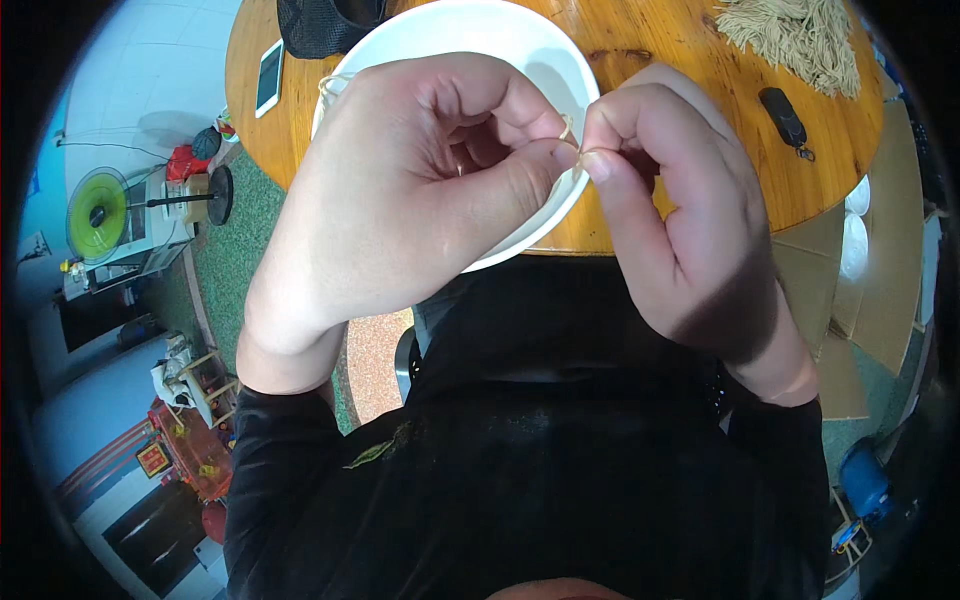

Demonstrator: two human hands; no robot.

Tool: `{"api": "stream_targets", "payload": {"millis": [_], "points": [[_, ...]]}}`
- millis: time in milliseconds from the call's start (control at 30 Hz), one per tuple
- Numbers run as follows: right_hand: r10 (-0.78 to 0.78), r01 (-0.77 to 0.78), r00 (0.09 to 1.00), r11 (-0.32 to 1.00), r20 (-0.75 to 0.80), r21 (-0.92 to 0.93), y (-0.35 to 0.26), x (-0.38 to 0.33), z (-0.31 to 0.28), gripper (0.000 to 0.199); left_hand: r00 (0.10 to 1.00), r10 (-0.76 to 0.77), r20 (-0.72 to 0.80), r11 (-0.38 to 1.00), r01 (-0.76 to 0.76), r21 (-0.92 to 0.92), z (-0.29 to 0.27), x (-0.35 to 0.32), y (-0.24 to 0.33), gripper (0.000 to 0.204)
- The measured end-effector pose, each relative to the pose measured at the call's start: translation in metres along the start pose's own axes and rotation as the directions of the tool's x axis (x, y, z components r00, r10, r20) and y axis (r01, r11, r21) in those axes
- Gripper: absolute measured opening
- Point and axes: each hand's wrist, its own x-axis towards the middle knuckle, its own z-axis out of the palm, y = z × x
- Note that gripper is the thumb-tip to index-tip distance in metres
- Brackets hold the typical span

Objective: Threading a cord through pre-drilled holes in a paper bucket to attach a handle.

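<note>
Left hand (400, 190) and right hand (695, 190), thumbs closed against forefingers, pinch thin tan cord (567, 126) above a white bowl (490, 28); light, even tension should prevent slipping.

Left hand (410, 185), right hand (685, 185) pinch tan string (579, 153), apparently; white bowl (465, 25) beneath.

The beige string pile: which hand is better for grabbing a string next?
Probably the right hand: the beige string pile lies nearer it, on its side. The left hand is farther away. Both pinch thin string now, though.
</note>
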Motion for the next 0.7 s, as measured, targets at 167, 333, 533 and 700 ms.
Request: {"api": "stream_targets", "payload": {"millis": [167, 333, 533, 700], "points": [[0.106, -0.113, 0.993, 0.981, 0.052, 0.159, -0.002, -0.003, -0.002, 0.005, 0.999, 0.036, -0.004, 0.999, -0.036, -0.026, 0.0, -0.001, -0.001, 0.013], [0.358, -0.386, 0.923, 0.861, 0.143, 0.33, -0.008, -0.006, -0.006, 0.012, 0.997, 0.078, 0.029, 0.996, -0.079, 0.031, -0.002, -0.001, -0.002, 0.018], [0.464, -0.518, 0.854, 0.712, 0.236, 0.473, -0.011, -0.005, -0.009, 0.023, 0.996, 0.086, 0.013, 0.985, -0.087, 0.15, 0.0, 0.003, 0.0, 0.018], [0.459, -0.526, 0.847, 0.651, 0.267, 0.548, -0.004, -0.008, -0.009, 0.028, 0.987, 0.162, 0.018, 0.963, -0.162, 0.217, 0.001, 0.004, 0.0, 0.016]]}}
